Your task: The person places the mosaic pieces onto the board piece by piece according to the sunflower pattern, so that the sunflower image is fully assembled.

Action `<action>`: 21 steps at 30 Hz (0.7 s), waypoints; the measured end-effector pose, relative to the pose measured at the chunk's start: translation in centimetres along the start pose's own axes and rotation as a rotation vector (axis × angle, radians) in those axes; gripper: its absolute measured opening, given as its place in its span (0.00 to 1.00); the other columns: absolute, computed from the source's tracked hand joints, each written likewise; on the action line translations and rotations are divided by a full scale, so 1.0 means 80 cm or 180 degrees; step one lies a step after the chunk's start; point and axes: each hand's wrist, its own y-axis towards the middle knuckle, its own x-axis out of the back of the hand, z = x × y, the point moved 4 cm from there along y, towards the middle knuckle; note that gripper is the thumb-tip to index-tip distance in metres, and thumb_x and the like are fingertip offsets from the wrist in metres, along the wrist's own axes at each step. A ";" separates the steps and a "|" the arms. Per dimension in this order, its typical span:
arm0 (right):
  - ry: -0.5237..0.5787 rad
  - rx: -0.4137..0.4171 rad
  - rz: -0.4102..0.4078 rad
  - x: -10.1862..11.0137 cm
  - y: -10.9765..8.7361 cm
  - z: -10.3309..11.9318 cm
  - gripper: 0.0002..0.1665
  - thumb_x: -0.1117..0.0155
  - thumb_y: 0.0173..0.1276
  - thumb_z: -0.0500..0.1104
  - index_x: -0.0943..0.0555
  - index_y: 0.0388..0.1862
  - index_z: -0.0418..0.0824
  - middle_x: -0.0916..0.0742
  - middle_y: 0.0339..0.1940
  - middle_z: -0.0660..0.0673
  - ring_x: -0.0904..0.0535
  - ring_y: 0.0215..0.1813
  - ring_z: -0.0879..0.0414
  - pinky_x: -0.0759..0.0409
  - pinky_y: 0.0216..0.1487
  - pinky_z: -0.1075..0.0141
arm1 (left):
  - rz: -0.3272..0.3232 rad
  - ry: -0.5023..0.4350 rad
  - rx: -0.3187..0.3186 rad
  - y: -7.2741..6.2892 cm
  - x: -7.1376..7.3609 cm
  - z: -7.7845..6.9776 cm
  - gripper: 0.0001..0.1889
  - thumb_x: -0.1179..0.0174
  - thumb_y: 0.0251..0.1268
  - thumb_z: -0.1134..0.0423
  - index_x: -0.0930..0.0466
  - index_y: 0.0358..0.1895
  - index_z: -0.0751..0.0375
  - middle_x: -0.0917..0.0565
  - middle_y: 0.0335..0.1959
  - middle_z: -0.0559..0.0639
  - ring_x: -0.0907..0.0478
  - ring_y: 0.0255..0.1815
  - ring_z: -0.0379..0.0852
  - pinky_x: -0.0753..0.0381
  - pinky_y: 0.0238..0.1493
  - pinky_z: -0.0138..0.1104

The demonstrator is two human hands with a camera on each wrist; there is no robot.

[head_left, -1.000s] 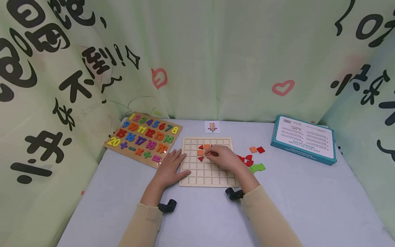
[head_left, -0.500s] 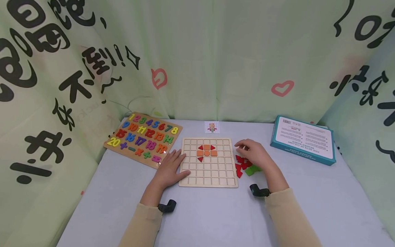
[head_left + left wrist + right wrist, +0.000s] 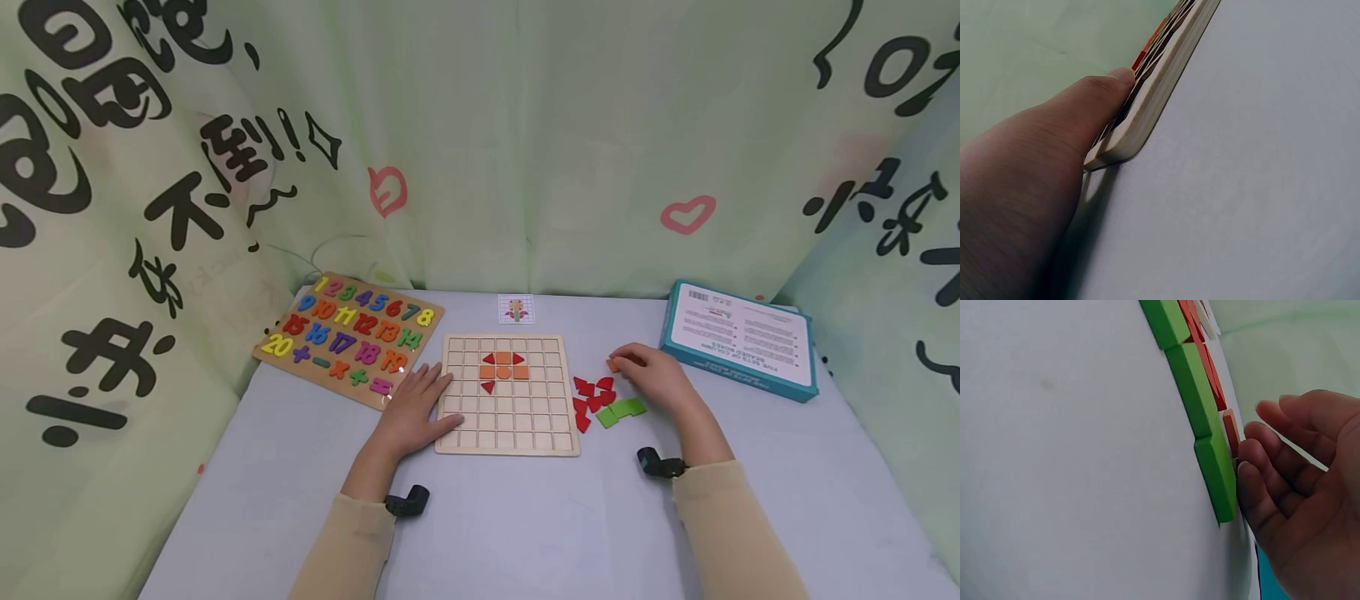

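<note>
In the head view a square-gridded wooden board (image 3: 532,427) lies mid-table, with several orange pieces (image 3: 521,372) and red triangles (image 3: 489,387) in its upper cells. My left hand (image 3: 411,410) rests by the board's left edge, fingers extended and thumb (image 3: 1100,103) on its corner. At right, my right hand (image 3: 660,379) has its fingertips at a loose orange square (image 3: 612,365). The right wrist view shows loosely bent fingers and that orange piece (image 3: 1231,432) just beyond them, not pinched. Near that hand lie loose red pieces (image 3: 583,423) and green squares (image 3: 621,408).
A number puzzle board (image 3: 318,381) lies at left, reaching close to the left hand. Behind the gridded board is a small pattern card (image 3: 516,308). A teal box (image 3: 738,340) stands at the right rear. Curtains (image 3: 525,167) close off the back and sides.
My right hand has left the board, moving right past the red pieces to the loose orange square. A red triangle and an orange square now show where it was. The left hand stays put.
</note>
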 end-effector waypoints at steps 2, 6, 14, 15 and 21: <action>0.0018 -0.0029 -0.0028 0.002 0.001 -0.006 0.24 0.45 0.75 0.57 0.24 0.63 0.49 0.21 0.61 0.40 0.27 0.59 0.44 0.19 0.58 0.50 | 0.0008 0.0002 0.0003 0.000 0.000 0.000 0.44 0.46 0.60 0.28 0.40 0.77 0.46 0.44 0.81 0.47 0.54 0.83 0.51 0.56 0.82 0.50; -0.0003 0.0005 -0.0084 0.008 0.002 -0.012 0.24 0.44 0.74 0.56 0.24 0.63 0.47 0.23 0.63 0.38 0.30 0.64 0.41 0.22 0.62 0.45 | 0.0016 0.0002 0.0012 0.000 -0.001 0.000 0.44 0.46 0.60 0.28 0.40 0.77 0.46 0.44 0.81 0.47 0.54 0.83 0.51 0.56 0.82 0.50; -0.0409 0.0203 -0.0037 0.013 0.002 -0.014 0.21 0.40 0.73 0.49 0.23 0.63 0.47 0.20 0.52 0.39 0.28 0.55 0.45 0.21 0.51 0.55 | -0.0023 -0.0013 -0.0002 0.000 -0.004 0.002 0.44 0.46 0.61 0.28 0.39 0.76 0.46 0.44 0.81 0.47 0.54 0.83 0.51 0.55 0.82 0.50; -0.0441 0.0197 -0.0003 0.013 0.002 -0.013 0.23 0.40 0.73 0.49 0.24 0.65 0.48 0.20 0.50 0.40 0.28 0.54 0.45 0.22 0.49 0.58 | -0.0025 -0.0009 -0.0005 0.001 -0.004 0.002 0.44 0.46 0.61 0.28 0.39 0.76 0.46 0.44 0.81 0.47 0.54 0.83 0.51 0.55 0.82 0.50; -0.0613 0.0142 0.0144 0.008 0.005 -0.008 0.27 0.41 0.73 0.50 0.27 0.69 0.50 0.22 0.38 0.43 0.27 0.44 0.49 0.27 0.36 0.65 | -0.0014 -0.0003 -0.0012 0.001 -0.003 0.002 0.44 0.46 0.61 0.28 0.40 0.77 0.46 0.44 0.81 0.48 0.54 0.83 0.51 0.56 0.82 0.50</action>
